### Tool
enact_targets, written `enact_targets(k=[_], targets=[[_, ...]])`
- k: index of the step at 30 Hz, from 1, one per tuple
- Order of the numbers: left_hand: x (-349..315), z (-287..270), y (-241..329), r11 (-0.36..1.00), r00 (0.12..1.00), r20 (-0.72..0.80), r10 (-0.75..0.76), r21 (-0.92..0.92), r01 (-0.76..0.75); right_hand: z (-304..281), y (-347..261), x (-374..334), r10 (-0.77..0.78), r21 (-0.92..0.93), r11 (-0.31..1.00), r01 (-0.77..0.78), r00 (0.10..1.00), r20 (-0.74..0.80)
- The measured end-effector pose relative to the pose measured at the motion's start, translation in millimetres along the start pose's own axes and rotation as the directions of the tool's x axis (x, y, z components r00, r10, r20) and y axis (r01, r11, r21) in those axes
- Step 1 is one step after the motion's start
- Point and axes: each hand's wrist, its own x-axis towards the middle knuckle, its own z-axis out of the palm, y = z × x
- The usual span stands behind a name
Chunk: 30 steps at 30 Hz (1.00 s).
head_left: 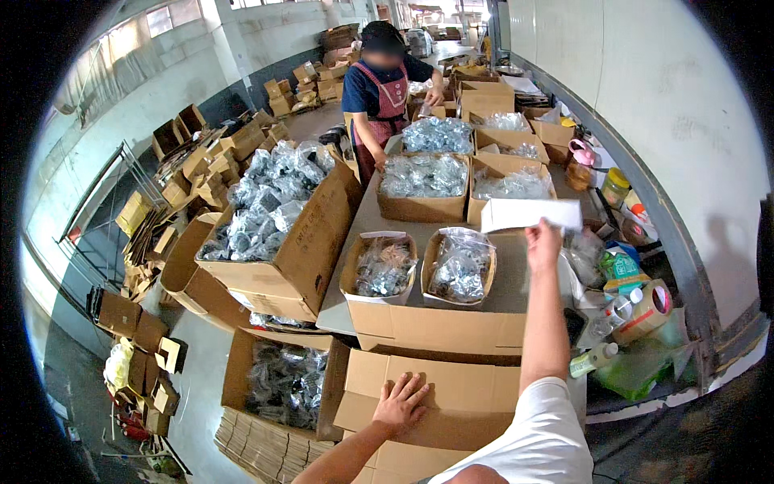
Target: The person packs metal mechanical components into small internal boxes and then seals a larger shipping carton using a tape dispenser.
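Left hand (401, 406): open, fingers spread, palm down on the brown cardboard (476, 410)
Right hand (544, 236): raised, pinching the white piece (512, 216) by its near edge
White piece: in the right hand, extending mostly to its left
Small box (453, 302): left of the right hand, filled with clear-bagged parts
Open carton (334, 387): just left of the left hand

Yellow-lidded jar (614, 190) near white wall (685, 113)

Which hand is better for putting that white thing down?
Probably the right: the right hand already holds the white piece up, while the left hand lies spread on the brown cardboard.
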Motion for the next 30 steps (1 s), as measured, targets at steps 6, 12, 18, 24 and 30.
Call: enact_targets(k=[6, 12, 18, 24, 30], targets=[[13.6, 2.0, 2.6, 0.998, 0.997, -0.036, 0.065, -0.009, -0.065, 29.0, -93.0, 0.7, -0.101, -0.887, 0.123, 0.445, 0.895, 0.435], [24.1, -2.2, 18.7, 0.991, 0.991, 0.014, 0.136, 0.017, -0.136, -79.9, -4.5, 23.3, 0.211, -0.772, -0.489, 0.406, 0.914, 0.347], [6.8, 13.2, 3.4, 0.999, 0.999, -0.017, 0.039, 0.021, -0.039, -85.7, -78.9, -168.2, -0.198, -0.846, 0.159, 0.51, 0.855, 0.478], [24.5, 0.5, 4.5, 0.996, 0.995, -0.053, 0.084, 0.017, -0.084, -330.6, -108.0, -337.5, 0.217, -0.832, -0.553, 0.046, 0.972, -0.09], [49.6, -4.2, 1.1, 0.974, 0.974, -0.017, 0.226, -0.012, -0.226, -338.6, -95.2, -377.9, 0.132, -0.803, -0.592, -0.067, 0.975, -0.179]])
